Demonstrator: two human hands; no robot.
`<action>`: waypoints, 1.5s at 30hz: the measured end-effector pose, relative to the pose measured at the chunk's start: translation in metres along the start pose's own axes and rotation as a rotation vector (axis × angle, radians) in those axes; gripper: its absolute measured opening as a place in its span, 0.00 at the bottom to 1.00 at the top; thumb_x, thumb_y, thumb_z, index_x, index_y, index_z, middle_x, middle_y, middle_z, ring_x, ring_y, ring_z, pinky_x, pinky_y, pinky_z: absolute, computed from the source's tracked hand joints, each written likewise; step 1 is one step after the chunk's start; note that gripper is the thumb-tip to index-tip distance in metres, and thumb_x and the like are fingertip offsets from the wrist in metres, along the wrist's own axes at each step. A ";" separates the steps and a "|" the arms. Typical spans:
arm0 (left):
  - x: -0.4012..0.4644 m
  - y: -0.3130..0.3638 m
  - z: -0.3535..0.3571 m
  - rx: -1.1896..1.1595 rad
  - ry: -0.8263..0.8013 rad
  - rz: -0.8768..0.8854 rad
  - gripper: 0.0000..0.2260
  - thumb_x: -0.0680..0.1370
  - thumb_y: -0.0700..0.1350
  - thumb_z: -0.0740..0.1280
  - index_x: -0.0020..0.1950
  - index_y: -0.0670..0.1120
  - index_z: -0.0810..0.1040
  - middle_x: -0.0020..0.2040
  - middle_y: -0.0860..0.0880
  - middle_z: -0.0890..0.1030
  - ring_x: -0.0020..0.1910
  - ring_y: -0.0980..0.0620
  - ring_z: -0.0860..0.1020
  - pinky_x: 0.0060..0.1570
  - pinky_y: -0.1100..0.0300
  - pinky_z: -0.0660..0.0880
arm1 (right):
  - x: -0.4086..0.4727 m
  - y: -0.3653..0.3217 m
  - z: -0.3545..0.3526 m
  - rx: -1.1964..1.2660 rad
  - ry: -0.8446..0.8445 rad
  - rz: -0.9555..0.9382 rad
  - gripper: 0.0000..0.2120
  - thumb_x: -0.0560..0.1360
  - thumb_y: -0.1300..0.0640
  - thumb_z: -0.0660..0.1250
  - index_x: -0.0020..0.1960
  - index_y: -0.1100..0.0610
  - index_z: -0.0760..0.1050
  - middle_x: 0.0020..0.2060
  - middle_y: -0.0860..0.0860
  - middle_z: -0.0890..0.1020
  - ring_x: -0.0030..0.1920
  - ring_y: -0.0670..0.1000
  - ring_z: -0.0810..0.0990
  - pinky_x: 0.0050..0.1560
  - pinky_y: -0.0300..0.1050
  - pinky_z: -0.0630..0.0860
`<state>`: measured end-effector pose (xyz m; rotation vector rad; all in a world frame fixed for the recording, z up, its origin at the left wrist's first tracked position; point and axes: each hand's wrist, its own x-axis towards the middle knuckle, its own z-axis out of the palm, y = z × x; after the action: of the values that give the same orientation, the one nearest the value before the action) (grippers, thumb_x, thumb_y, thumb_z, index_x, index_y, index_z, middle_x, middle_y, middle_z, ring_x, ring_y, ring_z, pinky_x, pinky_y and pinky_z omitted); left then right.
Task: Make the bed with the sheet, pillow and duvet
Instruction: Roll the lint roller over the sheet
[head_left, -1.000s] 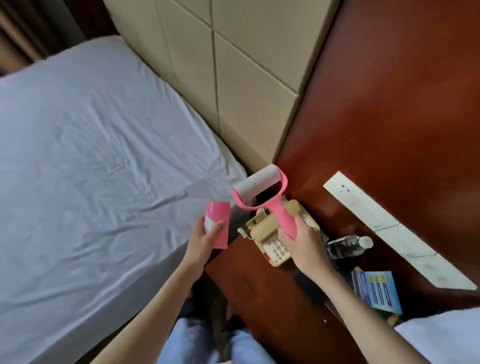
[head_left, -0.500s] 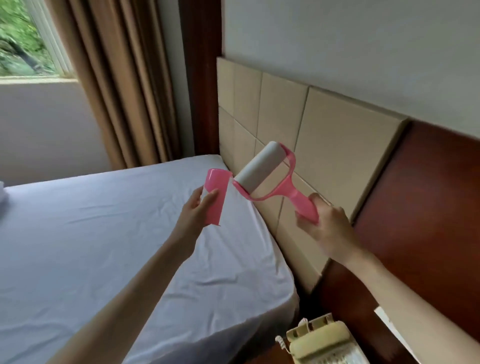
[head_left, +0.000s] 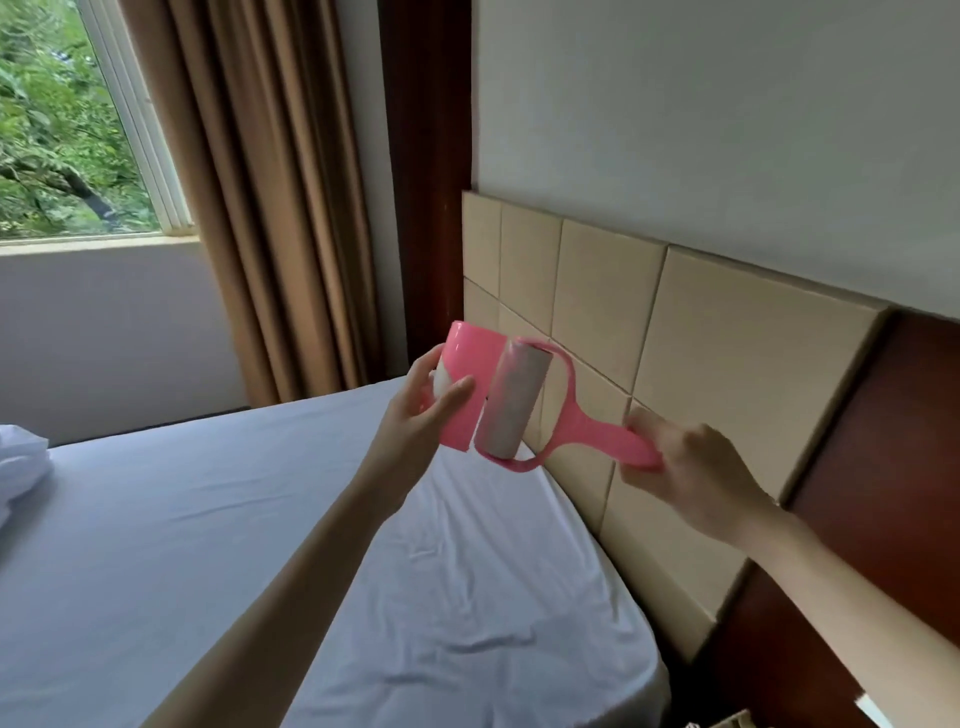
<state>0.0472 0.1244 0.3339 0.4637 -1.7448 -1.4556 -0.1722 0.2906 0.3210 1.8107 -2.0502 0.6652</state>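
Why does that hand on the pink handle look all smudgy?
In the head view, the right hand gripping the lint roller shows motion blur. The left hand holding the pink cover looks sharper. Daylight from the window lights the white sheet softly.

Window (head_left: 67, 119): top left, green foliage outside, white frame along its right edge.
Curtain (head_left: 270, 197): tan, hanging in folds just right of the window.
Wooden post (head_left: 423, 171): dark reddish brown, upright between the curtain and the wall.
Wall (head_left: 701, 114): plain, pale, above the headboard.
Headboard (head_left: 613, 312): beige padded panels in a grid, set against the wall.
Wood panel (head_left: 893, 467): dark red-brown, right of the headboard.
Telephone (head_left: 727, 721): cream; only a sliver shows at the bottom edge.
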 end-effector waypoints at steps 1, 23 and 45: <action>0.003 0.001 -0.004 -0.002 -0.024 0.013 0.23 0.75 0.50 0.66 0.70 0.54 0.68 0.58 0.48 0.79 0.52 0.55 0.80 0.41 0.65 0.76 | 0.002 -0.003 0.002 -0.035 -0.007 -0.026 0.17 0.65 0.59 0.74 0.42 0.51 0.64 0.26 0.46 0.69 0.25 0.56 0.70 0.23 0.37 0.55; -0.010 -0.018 -0.024 -0.057 -0.045 0.099 0.27 0.75 0.48 0.66 0.74 0.56 0.65 0.62 0.50 0.78 0.59 0.54 0.78 0.46 0.65 0.77 | -0.007 -0.028 0.023 -0.105 0.124 -0.019 0.10 0.68 0.51 0.65 0.41 0.50 0.63 0.24 0.47 0.69 0.23 0.53 0.66 0.23 0.38 0.55; -0.024 -0.013 -0.025 -0.054 -0.020 0.097 0.25 0.76 0.48 0.67 0.72 0.60 0.66 0.58 0.56 0.80 0.57 0.56 0.79 0.45 0.64 0.77 | -0.021 -0.042 0.015 -0.069 0.053 0.040 0.08 0.68 0.48 0.59 0.40 0.50 0.61 0.26 0.44 0.62 0.24 0.50 0.60 0.24 0.32 0.54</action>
<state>0.0780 0.1218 0.3137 0.3325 -1.7156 -1.4387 -0.1272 0.2964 0.3026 1.7001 -2.0544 0.6382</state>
